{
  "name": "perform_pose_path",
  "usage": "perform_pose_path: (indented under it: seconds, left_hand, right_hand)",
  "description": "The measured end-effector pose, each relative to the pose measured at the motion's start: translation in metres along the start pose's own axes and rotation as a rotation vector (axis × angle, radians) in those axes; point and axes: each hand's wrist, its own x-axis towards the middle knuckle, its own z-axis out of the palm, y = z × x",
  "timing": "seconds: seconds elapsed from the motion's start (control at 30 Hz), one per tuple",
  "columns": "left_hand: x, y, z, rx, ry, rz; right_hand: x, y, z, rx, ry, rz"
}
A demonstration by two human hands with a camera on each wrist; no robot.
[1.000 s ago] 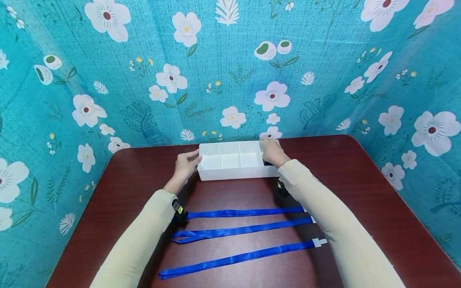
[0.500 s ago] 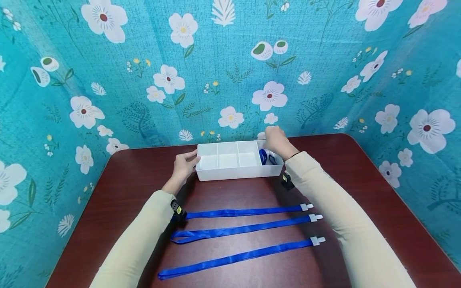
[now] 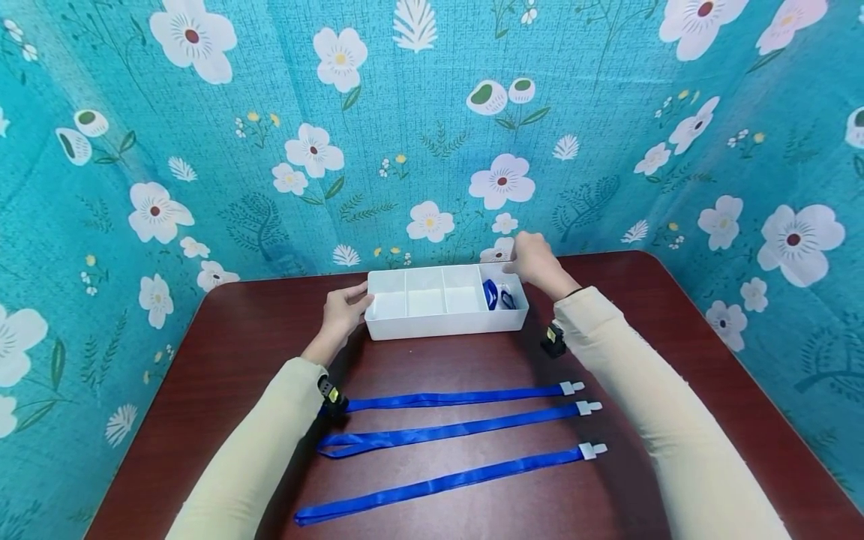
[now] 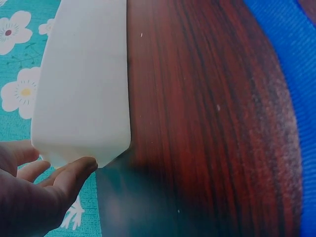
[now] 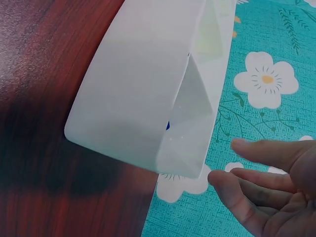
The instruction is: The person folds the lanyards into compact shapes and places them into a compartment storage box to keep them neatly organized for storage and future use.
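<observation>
A white storage box with several compartments stands at the table's back edge. My left hand holds its left end; in the left wrist view the thumb and fingers bracket that end wall. My right hand hovers just off the right end, apart from the box in the right wrist view, fingers loosely bent around nothing. In the rightmost compartment lies a coiled blue strap with a small dark loop beside it. Three blue lanyards with pale clips lie across the table: a far one, a middle one and a near one.
The dark red wooden table ends just behind the box. A turquoise flowered cloth hangs behind it and along both sides. Each wrist carries a small black camera, a left one and a right one.
My right hand has risen out of the rightmost compartment and moved right, uncovering the coiled blue strap inside. The left hand stays at the box's left end.
</observation>
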Motion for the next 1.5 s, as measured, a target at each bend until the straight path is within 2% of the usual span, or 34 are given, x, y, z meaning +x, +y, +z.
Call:
perform_pose_path:
  seconds: [0.23, 0.47, 0.57, 0.9, 1.1, 1.3, 1.5]
  left_hand:
    - [0.001, -0.003, 0.0, 0.017, 0.019, 0.012]
    - [-0.002, -0.002, -0.001, 0.144, 0.033, 0.067]
    - [-0.003, 0.0, -0.004, 0.163, 0.027, 0.085]
    - [-0.011, 0.017, -0.018, 0.235, 0.071, 0.079]
    - [-0.017, 0.018, -0.026, 0.313, 0.017, 0.099]
    - [-0.029, 0.016, -0.037, 0.386, -0.03, 0.192]
    - [-0.045, 0.016, -0.048, 0.444, -0.075, 0.271]
  right_hand:
    - [-0.009, 0.004, -0.006, 0.046, -0.022, 0.006]
    - [-0.014, 0.011, -0.01, 0.091, -0.053, 0.002]
    - [-0.016, 0.017, -0.01, 0.1, -0.065, -0.014]
    - [-0.025, 0.037, -0.012, 0.072, -0.098, -0.012]
    - [-0.034, 0.048, -0.013, 0.072, -0.142, -0.009]
    - [-0.046, 0.058, -0.011, 0.08, -0.201, -0.053]
    - [-0.061, 0.07, -0.014, 0.099, -0.285, -0.148]
